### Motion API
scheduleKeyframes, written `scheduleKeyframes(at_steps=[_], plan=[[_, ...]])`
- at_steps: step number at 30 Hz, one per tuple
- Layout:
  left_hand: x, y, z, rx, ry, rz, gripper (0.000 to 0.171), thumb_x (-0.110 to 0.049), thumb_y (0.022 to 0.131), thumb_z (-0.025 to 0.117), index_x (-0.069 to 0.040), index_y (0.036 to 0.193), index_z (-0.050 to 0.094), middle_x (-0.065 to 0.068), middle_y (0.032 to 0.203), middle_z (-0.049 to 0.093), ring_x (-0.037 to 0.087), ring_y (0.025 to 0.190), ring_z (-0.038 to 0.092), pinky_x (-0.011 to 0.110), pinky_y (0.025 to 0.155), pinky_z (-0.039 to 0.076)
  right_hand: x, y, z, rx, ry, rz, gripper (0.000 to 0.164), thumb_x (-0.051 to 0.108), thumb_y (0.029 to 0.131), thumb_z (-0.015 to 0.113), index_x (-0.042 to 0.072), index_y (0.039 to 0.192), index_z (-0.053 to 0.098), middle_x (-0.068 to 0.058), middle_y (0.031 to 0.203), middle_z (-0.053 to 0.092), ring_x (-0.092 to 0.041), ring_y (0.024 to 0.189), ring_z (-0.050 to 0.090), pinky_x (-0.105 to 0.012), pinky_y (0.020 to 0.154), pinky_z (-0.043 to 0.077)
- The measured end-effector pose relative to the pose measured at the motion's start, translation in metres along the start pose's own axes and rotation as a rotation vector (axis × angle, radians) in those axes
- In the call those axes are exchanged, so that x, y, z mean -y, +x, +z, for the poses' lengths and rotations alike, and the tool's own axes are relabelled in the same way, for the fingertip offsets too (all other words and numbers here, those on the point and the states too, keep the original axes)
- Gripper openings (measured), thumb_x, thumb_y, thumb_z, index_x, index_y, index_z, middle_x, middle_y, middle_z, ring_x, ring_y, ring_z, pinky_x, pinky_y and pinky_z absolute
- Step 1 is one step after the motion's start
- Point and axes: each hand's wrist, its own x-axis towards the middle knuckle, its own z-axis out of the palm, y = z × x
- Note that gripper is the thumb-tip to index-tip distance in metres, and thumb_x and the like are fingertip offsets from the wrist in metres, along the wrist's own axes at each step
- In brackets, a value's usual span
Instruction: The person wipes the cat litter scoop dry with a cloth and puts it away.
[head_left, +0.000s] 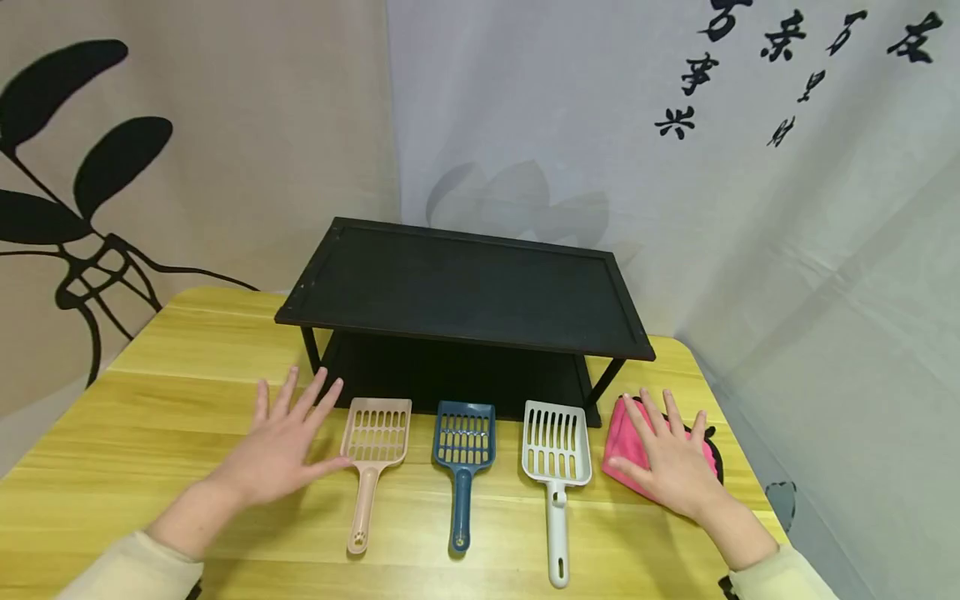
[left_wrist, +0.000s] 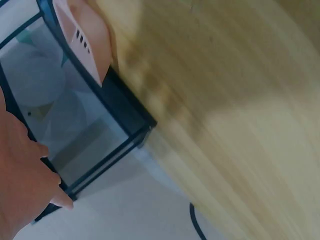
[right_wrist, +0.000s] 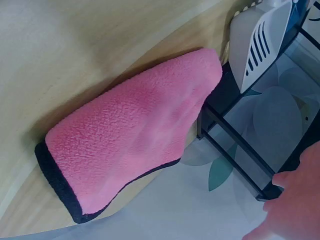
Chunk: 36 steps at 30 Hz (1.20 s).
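While a pink scoop, a blue scoop and a white scoop, all slotted, line the wood-grained surface before a flat black rack, the head view shows the left hand by the pink scoop and the right hand above a pink cloth, both empty, fingers splayed wide. The left-wrist view shows the pink scoop's smooth wall; the right-wrist view, the cloth's fleecy pile.
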Motion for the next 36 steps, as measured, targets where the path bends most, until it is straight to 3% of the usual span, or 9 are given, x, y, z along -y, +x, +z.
scheduleKeyframes(at_steps=[14, 21, 23, 28, 36], plan=[[-0.009, -0.007, 0.026, 0.043, -0.040, -0.017, 0.101, -0.062, 0.080, 0.057, -0.014, 0.151, 0.006, 0.022, 0.154, 0.011, 0.049, 0.140, -0.004, 0.067, 0.105, -0.013, -0.012, 0.001, 0.016, 0.050, 0.029, 0.031, 0.085, 0.056, 0.081, 0.061, 0.021, 0.149, 0.023, -0.021, 0.153, 0.018, -0.049, 0.138, 0.008, -0.076, 0.099, -0.001], [-0.009, -0.009, 0.038, 0.060, -0.063, -0.049, 0.105, -0.068, 0.076, 0.055, -0.008, 0.150, 0.011, 0.025, 0.153, 0.011, 0.049, 0.139, -0.006, 0.053, 0.103, -0.027, -0.021, 0.002, 0.030, 0.041, 0.017, 0.009, 0.080, 0.053, 0.081, 0.064, 0.014, 0.144, 0.035, -0.023, 0.149, 0.025, -0.051, 0.136, 0.012, -0.077, 0.098, 0.001], [-0.010, -0.010, 0.041, 0.064, -0.077, -0.057, 0.107, -0.069, 0.076, 0.055, -0.007, 0.150, 0.010, 0.027, 0.153, 0.010, 0.048, 0.139, -0.008, 0.054, 0.103, -0.027, -0.022, 0.002, 0.034, 0.043, 0.012, 0.010, 0.080, 0.054, 0.080, 0.064, 0.015, 0.144, 0.036, -0.023, 0.148, 0.027, -0.052, 0.135, 0.013, -0.077, 0.098, 0.003], [-0.011, -0.011, 0.045, 0.070, -0.088, -0.083, 0.111, -0.069, 0.074, 0.057, -0.007, 0.150, 0.007, 0.029, 0.152, 0.009, 0.051, 0.138, -0.005, 0.068, 0.104, -0.013, -0.027, 0.004, 0.046, 0.066, 0.008, 0.009, 0.078, 0.056, 0.080, 0.063, 0.018, 0.144, 0.036, -0.024, 0.149, 0.028, -0.053, 0.135, 0.014, -0.077, 0.098, 0.002], [-0.010, -0.012, 0.046, 0.057, -0.095, -0.131, 0.114, -0.063, 0.072, 0.064, 0.007, 0.146, 0.013, 0.033, 0.150, 0.011, 0.055, 0.136, 0.006, 0.073, 0.103, -0.003, -0.030, 0.006, 0.058, 0.095, 0.041, -0.043, 0.057, 0.043, 0.085, 0.062, 0.016, 0.134, 0.051, -0.024, 0.146, 0.032, -0.053, 0.134, 0.019, -0.076, 0.098, 0.011]])
